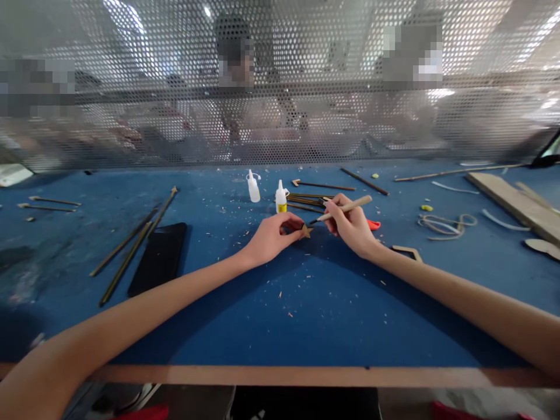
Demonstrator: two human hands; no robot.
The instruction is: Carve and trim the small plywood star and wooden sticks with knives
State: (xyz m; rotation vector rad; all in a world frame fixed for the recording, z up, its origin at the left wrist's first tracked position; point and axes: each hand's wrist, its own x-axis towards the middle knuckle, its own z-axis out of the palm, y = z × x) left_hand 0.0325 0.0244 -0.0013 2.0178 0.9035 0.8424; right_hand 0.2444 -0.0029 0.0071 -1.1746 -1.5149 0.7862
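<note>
My left hand (272,236) is closed in a pinch: thumb and fingertips grip one edge of a small star (307,231). The star sits between my two hands, just above the table (280,338). My right hand (352,227) is closed in a pen grip around a wooden-handled tool (359,203). The handle slants up to the right; the dark tip points at the star. I cannot tell whether the tip touches it.

Just beyond my left hand, a glue bottle with a yellow label (281,201) stands upright. A second white bottle (253,188) stands farther out and to its left. Thin sticks (306,197) lie in a bunch between the labelled bottle and my right hand. A red object (373,225), partly hidden, lies behind my right hand. A small wooden frame (417,255) lies beside my right forearm, partly covered by it.

To the left of my left hand, beyond the forearm, a black phone (160,259) lies flat, with long sticks (125,265) alongside. Well to the right of my right hand are a loose coil of cord (450,228) and a wooden board (516,204). Wood shavings (290,314) are scattered in front of both hands. Beyond everything, a perforated screen (280,134) spans the table's far side; people are visible through it.
</note>
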